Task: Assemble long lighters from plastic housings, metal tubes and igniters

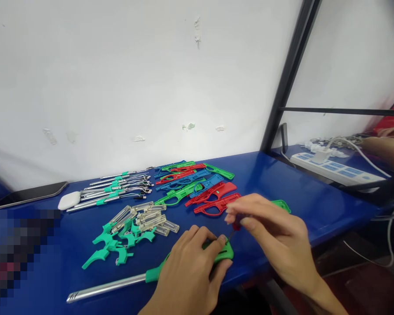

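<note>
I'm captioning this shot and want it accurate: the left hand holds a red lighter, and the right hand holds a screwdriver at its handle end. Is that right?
Not quite: the lighter is green, not red, as the head view shows. The left hand does hold it, and the right hand holds a screwdriver at its handle end.

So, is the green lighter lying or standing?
Lying: its metal tube stretches along the blue table, with the left hand gripping its handle.
</note>
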The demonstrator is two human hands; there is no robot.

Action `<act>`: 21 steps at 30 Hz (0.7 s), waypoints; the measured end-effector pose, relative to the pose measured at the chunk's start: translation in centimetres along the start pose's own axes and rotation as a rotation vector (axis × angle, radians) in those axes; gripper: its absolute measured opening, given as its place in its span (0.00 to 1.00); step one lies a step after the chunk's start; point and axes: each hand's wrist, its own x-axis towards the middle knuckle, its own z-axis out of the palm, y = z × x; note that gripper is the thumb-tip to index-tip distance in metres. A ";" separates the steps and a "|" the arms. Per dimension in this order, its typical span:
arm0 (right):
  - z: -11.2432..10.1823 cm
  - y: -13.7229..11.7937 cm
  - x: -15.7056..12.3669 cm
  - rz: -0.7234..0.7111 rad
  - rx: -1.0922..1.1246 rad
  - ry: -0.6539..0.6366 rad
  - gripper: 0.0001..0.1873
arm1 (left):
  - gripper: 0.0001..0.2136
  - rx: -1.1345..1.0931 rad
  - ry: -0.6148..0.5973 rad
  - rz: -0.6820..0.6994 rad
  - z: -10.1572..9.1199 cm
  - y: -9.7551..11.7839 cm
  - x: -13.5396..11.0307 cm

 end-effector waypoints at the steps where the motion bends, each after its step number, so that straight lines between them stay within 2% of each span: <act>1: 0.0 0.1 0.0 -0.016 0.003 0.032 0.18 | 0.12 0.000 0.001 0.000 0.1 0.0 0.0; 4: -0.1 0.1 -0.1 -0.028 -0.094 0.080 0.19 | 0.12 0.003 0.006 0.003 0.1 0.0 0.1; 8: -0.2 -0.2 -0.1 0.000 -0.109 -0.064 0.23 | 0.11 0.003 -0.001 0.009 0.1 0.0 0.3; 12: -0.1 -0.6 0.0 -0.030 -0.175 0.022 0.17 | 0.10 0.017 0.009 -0.001 0.0 0.0 0.3; 16: -0.1 -0.6 -0.1 0.003 -0.123 -0.094 0.19 | 0.09 0.004 -0.011 0.002 -0.1 0.0 0.3; 18: -0.2 -0.5 -0.2 -0.002 -0.088 -0.042 0.19 | 0.09 0.001 -0.006 0.010 -0.1 0.0 0.2; 21: -0.4 -0.5 -0.3 -0.026 -0.178 0.054 0.18 | 0.11 0.014 0.011 0.013 -0.1 0.0 0.1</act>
